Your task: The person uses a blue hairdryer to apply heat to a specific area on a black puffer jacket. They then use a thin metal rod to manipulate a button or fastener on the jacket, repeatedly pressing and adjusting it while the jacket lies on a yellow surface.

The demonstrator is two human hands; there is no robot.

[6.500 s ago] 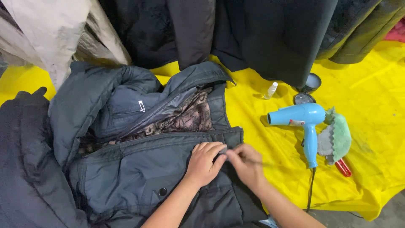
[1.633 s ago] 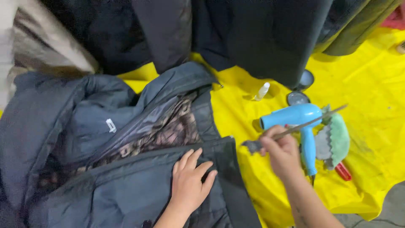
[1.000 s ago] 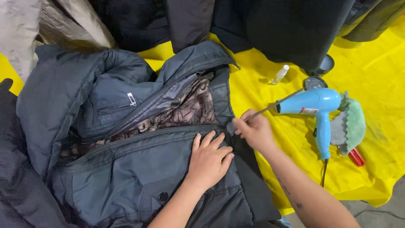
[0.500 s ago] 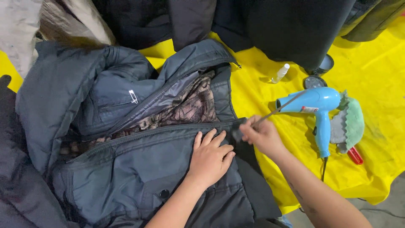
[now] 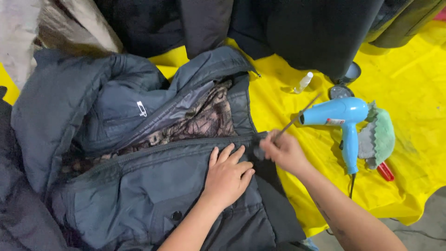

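I saw a big yellow sheet (image 5: 409,93) spread over the counter. Most of the counter's left side was covered by a dark grey puffy jacket (image 5: 139,186). The jacket lay open at the top, and a brown patterned lining (image 5: 200,122) showed inside it. Dark coats (image 5: 297,32) hung along the far edge of the counter.

My left hand (image 5: 227,176) lay flat on the jacket with its fingers spread, open and pressing the cloth down just below the zipper line. My right hand (image 5: 285,151) was just beside it, at the jacket's right edge. It was closed around a thin metal tool (image 5: 297,120), like a long stick. The stick pointed up and away toward the far right corner. Something small and dark sat at the low end of the stick, by the jacket's edge, but I could not tell what it was.

Near the right edge of the counter lay a blue hair dryer (image 5: 341,114). A green cloth (image 5: 378,137) touched its back end. A small red thing (image 5: 385,172) peeked out under the cloth. Closer to the far edge lay a small clear bottle (image 5: 304,82) and a round dark lid (image 5: 341,91).
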